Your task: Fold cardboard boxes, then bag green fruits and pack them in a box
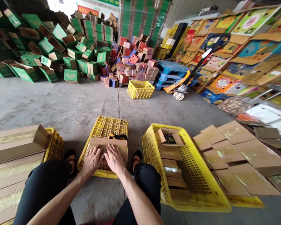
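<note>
A small brown cardboard box lies on an overturned yellow plastic crate on the floor between my knees. My left hand and my right hand both press flat on the near side of the box, fingers stretched out and side by side. A black object shows just behind the box's far edge.
A yellow crate at my right holds several brown boxes, one open. Flat cardboard blanks are piled further right. Taped cartons stack at my left on another yellow crate. Green and red boxes, a yellow basket and a pallet jack stand beyond.
</note>
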A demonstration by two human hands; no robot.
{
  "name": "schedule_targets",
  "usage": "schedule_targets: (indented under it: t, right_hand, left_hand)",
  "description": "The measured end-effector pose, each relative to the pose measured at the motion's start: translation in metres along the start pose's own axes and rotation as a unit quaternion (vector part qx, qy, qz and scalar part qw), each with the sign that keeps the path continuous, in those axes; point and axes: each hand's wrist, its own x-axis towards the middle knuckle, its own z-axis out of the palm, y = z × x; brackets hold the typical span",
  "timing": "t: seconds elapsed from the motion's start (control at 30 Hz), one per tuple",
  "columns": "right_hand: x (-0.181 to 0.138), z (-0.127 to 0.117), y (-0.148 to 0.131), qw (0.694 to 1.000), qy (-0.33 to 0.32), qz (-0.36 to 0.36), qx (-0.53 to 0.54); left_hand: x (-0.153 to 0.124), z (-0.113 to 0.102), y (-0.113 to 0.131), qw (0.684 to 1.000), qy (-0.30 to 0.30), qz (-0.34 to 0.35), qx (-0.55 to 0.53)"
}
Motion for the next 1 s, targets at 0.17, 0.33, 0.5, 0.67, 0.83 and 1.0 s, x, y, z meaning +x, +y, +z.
schedule_targets:
  t: [0.17,0.33,0.5,0.67,0.83,1.0]
  right_hand:
    - [-0.005,-0.008,0.032,0.999,0.016,0.022,-0.047]
    - [-0.018,-0.011,0.066,0.995,0.039,0.054,-0.079]
    - [-0.032,-0.009,0.069,0.991,0.041,0.074,-0.101]
    - [-0.028,-0.006,0.046,0.99,0.036,0.077,-0.111]
    - [-0.014,-0.002,0.018,0.996,0.026,0.047,-0.07]
    - [-0.005,0.003,-0.003,0.999,0.011,0.006,-0.044]
  left_hand:
    - [0.007,-0.002,-0.011,1.0,-0.007,-0.006,-0.013]
    - [0.002,0.002,-0.029,0.999,0.007,-0.04,-0.01]
    - [-0.007,0.006,-0.033,0.995,0.01,-0.102,-0.002]
    - [-0.008,0.006,-0.017,0.999,0.002,-0.053,-0.002]
    - [-0.006,0.005,-0.001,1.0,0.012,-0.007,0.003]
    - [-0.008,0.003,0.006,0.999,-0.01,0.032,0.021]
